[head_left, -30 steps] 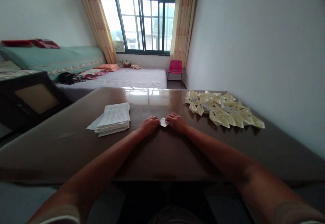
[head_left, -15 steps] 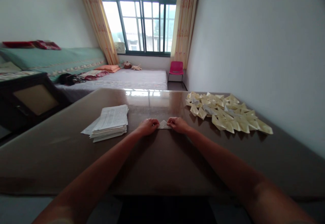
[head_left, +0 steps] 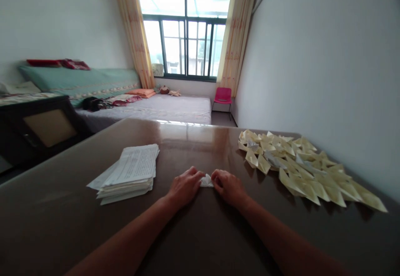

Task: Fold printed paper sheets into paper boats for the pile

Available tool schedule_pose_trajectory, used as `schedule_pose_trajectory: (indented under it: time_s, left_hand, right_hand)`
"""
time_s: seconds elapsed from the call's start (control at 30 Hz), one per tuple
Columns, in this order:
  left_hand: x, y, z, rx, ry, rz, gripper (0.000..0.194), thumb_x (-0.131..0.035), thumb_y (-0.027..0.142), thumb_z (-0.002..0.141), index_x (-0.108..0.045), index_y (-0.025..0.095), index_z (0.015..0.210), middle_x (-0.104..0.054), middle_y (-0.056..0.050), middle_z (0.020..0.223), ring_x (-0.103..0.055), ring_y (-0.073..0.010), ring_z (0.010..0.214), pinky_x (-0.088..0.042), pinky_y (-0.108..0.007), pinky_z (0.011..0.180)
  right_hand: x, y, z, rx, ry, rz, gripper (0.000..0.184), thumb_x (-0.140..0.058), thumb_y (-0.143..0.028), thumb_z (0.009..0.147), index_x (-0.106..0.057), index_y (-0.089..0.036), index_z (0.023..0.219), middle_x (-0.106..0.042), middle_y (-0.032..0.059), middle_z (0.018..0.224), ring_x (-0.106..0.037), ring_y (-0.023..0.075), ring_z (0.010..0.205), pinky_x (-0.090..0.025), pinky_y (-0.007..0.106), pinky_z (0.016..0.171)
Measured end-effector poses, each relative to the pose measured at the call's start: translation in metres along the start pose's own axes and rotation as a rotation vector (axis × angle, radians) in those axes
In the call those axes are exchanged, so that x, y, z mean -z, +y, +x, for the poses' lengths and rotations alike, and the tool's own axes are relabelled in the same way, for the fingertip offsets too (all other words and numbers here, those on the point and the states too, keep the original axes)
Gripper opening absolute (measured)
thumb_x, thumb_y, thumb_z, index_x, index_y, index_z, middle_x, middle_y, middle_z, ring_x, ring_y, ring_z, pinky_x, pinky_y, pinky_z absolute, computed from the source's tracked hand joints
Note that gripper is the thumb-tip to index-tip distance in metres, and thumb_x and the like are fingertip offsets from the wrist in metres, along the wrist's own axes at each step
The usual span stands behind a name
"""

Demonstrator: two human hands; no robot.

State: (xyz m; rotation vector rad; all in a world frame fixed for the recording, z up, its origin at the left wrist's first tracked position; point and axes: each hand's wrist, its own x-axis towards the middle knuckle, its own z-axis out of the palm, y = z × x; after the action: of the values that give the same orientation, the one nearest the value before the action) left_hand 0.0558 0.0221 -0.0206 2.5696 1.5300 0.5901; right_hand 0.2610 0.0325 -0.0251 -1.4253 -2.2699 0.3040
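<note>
Between my two hands, on the brown tabletop (head_left: pixel 200 234), is a small piece of folded paper (head_left: pixel 206 180), whitish, with a peak in its middle. My left hand (head_left: pixel 187 185) is closed on its left end, fingertips bent over the paper. On the right end, my right hand (head_left: pixel 229 185) pinches the paper with curled fingers. The hands partly cover both ends, so the full folded shape is hidden.
A stack of printed paper sheets (head_left: pixel 129 171) lies on the table to the left. Many folded cream paper boats (head_left: pixel 300 165) crowd the right side, near the white wall (head_left: pixel 328 59). Beyond the table are a bed (head_left: pixel 184 105) and a pink chair (head_left: pixel 223 96).
The camera view has tilted up and come closer to the table. My hands have drawn nearer to each other, and the folded paper between them looks narrower.
</note>
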Motion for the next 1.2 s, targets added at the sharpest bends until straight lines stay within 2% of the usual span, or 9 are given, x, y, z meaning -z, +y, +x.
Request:
schedule_pose_trajectory:
  time_s: [0.13, 0.27, 0.37, 0.5, 0.67, 0.83, 0.97, 1.2]
  left_hand:
    - [0.0, -0.002, -0.002, -0.107, -0.037, 0.04, 0.035, -0.042, 0.021, 0.092, -0.061, 0.039, 0.114, -0.06, 0.001, 0.108, -0.057, -0.016, 0.097, -0.048, -0.025, 0.079]
    - [0.0, -0.006, -0.002, -0.166, -0.037, 0.054, 0.033, -0.039, 0.022, 0.095, -0.064, 0.038, 0.109, -0.064, 0.003, 0.107, -0.056, -0.017, 0.096, -0.048, -0.031, 0.087]
    - [0.0, -0.005, -0.004, -0.204, -0.034, 0.049, 0.033, -0.038, 0.021, 0.096, -0.064, 0.037, 0.11, -0.066, 0.004, 0.105, -0.056, -0.0164, 0.092, -0.049, -0.032, 0.087]
    - [0.001, -0.004, -0.006, -0.222, -0.063, 0.068, 0.028, -0.044, 0.023, 0.094, -0.065, 0.033, 0.108, -0.066, 0.002, 0.104, -0.056, -0.0175, 0.095, -0.051, -0.028, 0.078]
    - [0.005, -0.005, -0.005, -0.245, -0.102, 0.139, 0.023, -0.051, 0.021, 0.091, -0.067, 0.029, 0.106, -0.068, 0.001, 0.104, -0.058, -0.0183, 0.096, -0.05, -0.027, 0.076]
    - [0.015, 0.001, -0.006, -0.214, -0.146, 0.205, 0.019, -0.058, 0.02, 0.086, -0.069, 0.028, 0.1, -0.071, 0.002, 0.103, -0.059, -0.0212, 0.096, -0.049, -0.03, 0.072]
    - [0.023, 0.006, -0.009, -0.18, -0.18, 0.209, 0.024, -0.055, 0.015, 0.085, -0.07, 0.028, 0.099, -0.071, 0.003, 0.107, -0.06, -0.0207, 0.094, -0.048, -0.03, 0.07]
    - [0.026, 0.009, -0.01, -0.106, -0.201, 0.227, 0.027, -0.048, 0.018, 0.088, -0.071, 0.031, 0.095, -0.071, 0.005, 0.108, -0.06, -0.0205, 0.094, -0.046, -0.029, 0.067]
  right_hand:
    - [-0.006, 0.003, -0.001, 0.011, 0.045, 0.052, 0.012, -0.051, -0.023, 0.086, -0.062, -0.024, 0.091, -0.063, 0.0012, 0.087, -0.058, 0.0153, 0.081, -0.04, 0.025, 0.071]
    - [-0.006, 0.002, 0.0, 0.039, 0.06, 0.079, 0.017, -0.05, -0.021, 0.086, -0.065, -0.025, 0.094, -0.061, 0.0017, 0.094, -0.058, 0.0144, 0.082, -0.042, 0.025, 0.072]
    - [-0.001, -0.002, 0.0, 0.172, 0.036, 0.014, 0.024, -0.049, -0.014, 0.085, -0.068, -0.026, 0.094, -0.061, 0.0024, 0.097, -0.056, 0.0162, 0.092, -0.041, 0.027, 0.08]
    - [0.009, -0.012, -0.006, 0.319, -0.079, -0.106, 0.025, -0.05, -0.015, 0.086, -0.069, -0.03, 0.094, -0.065, 0.0006, 0.094, -0.053, 0.0179, 0.095, -0.038, 0.031, 0.084]
    - [0.02, -0.015, -0.011, 0.286, -0.145, -0.179, 0.028, -0.048, -0.016, 0.089, -0.066, -0.028, 0.107, -0.067, 0.0025, 0.1, -0.055, 0.0182, 0.096, -0.036, 0.032, 0.083]
    - [0.034, -0.002, -0.008, 0.282, -0.22, -0.299, 0.021, -0.054, -0.022, 0.09, -0.07, -0.031, 0.101, -0.067, 0.0028, 0.098, -0.054, 0.0199, 0.1, -0.033, 0.034, 0.083]
    - [0.045, -0.003, -0.013, 0.308, -0.278, -0.405, 0.024, -0.058, -0.024, 0.089, -0.065, -0.031, 0.11, -0.066, 0.0044, 0.105, -0.054, 0.022, 0.103, -0.034, 0.035, 0.08]
    - [0.051, -0.02, -0.023, 0.267, -0.33, -0.496, 0.031, -0.049, -0.018, 0.091, -0.06, -0.023, 0.119, -0.063, 0.01, 0.112, -0.054, 0.0245, 0.103, -0.04, 0.035, 0.075]
